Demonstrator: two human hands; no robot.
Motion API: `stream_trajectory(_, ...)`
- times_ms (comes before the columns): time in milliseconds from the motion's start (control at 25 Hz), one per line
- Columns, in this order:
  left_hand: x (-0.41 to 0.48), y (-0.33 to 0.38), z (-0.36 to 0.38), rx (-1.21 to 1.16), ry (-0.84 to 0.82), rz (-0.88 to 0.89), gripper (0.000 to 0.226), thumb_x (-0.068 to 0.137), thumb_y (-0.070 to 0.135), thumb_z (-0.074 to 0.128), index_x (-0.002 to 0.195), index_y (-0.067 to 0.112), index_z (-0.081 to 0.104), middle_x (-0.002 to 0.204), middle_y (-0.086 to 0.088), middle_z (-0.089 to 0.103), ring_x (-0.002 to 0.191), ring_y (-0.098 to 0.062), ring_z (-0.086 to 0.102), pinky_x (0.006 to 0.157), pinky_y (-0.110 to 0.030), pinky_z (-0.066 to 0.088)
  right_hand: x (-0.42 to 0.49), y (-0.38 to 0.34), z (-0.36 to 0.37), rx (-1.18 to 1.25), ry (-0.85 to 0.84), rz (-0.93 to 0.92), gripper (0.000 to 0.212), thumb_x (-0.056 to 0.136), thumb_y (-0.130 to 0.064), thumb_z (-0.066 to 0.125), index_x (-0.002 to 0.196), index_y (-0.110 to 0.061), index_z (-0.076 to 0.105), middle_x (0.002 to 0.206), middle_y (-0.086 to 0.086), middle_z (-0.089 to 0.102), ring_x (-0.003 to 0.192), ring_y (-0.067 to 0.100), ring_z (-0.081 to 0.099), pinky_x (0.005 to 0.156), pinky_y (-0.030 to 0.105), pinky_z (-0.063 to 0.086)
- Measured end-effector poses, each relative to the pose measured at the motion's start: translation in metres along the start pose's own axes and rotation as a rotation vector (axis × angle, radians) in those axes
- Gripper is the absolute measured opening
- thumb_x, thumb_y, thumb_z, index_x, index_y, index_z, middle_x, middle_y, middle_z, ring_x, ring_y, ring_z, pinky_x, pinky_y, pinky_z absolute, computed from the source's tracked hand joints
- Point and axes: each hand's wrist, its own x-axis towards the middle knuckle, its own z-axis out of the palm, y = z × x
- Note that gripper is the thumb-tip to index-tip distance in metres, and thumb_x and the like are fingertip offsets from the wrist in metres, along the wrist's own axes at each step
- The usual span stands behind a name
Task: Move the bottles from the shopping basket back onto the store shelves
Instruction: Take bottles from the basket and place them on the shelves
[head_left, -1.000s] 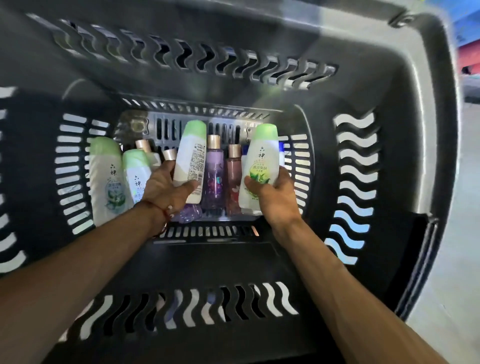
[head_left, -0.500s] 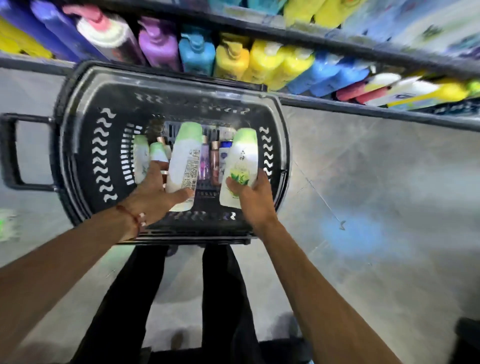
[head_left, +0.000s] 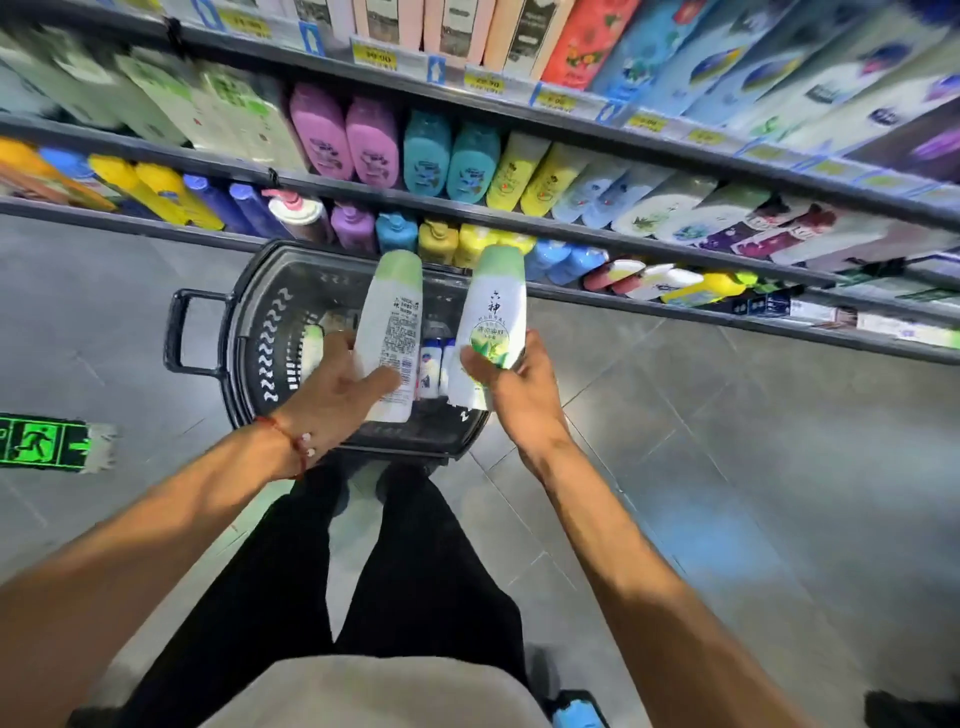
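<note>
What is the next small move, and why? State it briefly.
Probably carry both bottles forward and up to the shelves. The left hand grips the left bottle, the right hand grips the right bottle, and both are lifted above the basket, so only placing remains.

1. The left hand (head_left: 332, 384) grips a white green-capped bottle (head_left: 392, 322), cap up, with its barcode side toward the camera.
2. The right hand (head_left: 519, 384) grips a second green-capped bottle (head_left: 496, 312), front label showing.
3. Both are held above a black shopping basket (head_left: 270, 343) on the grey floor (head_left: 727, 441), near the lowest of the store shelves (head_left: 571, 228).
4. Small bottles (head_left: 430, 364) lie inside the basket, partly hidden.
5. The shelves carry coloured bottles; their price tags are blurred.
6. A green exit sign (head_left: 44, 441) is stuck on the floor at left.
</note>
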Motion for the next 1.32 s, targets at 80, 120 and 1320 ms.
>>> stream_trajectory(80,-0.024,0.016,0.012,0.002,0.042,0.063,0.05,0.097,0.014,0.065,0.133,0.01,0.03,0.119,0.003,0.066,0.096,-0.011,0.069,0.076,-0.029,0.06,-0.024,-0.021,-0.015,0.011,-0.038,-0.065,0.037,0.091,-0.014,0.079,0.118,-0.024,0.055,0.111,-0.003,0.073,0.095,0.01,0.071,0.078,0.024,0.058)
stream_trajectory(120,-0.032,0.022,0.017,0.024,0.061,0.091,0.05,0.097,0.009,0.063,0.133,0.014,0.029,0.115,0.007,0.063,0.093,-0.007,0.066,0.071,-0.021,0.058,-0.035,-0.029,-0.021,0.018,-0.064,-0.096,0.037,0.092,-0.012,0.078,0.12,-0.022,0.056,0.11,-0.001,0.073,0.093,0.01,0.071,0.077,0.025,0.058)
stream_trajectory(1320,-0.248,0.082,0.052,-0.226,0.024,0.601,0.068,0.072,0.033,0.076,0.126,0.018,0.037,0.113,-0.005,0.068,0.09,-0.009,0.071,0.074,-0.025,0.061,-0.259,-0.045,-0.054,0.1,-0.049,-0.545,0.054,0.09,-0.002,0.076,0.137,-0.006,0.052,0.122,0.01,0.074,0.104,0.018,0.074,0.084,0.028,0.061)
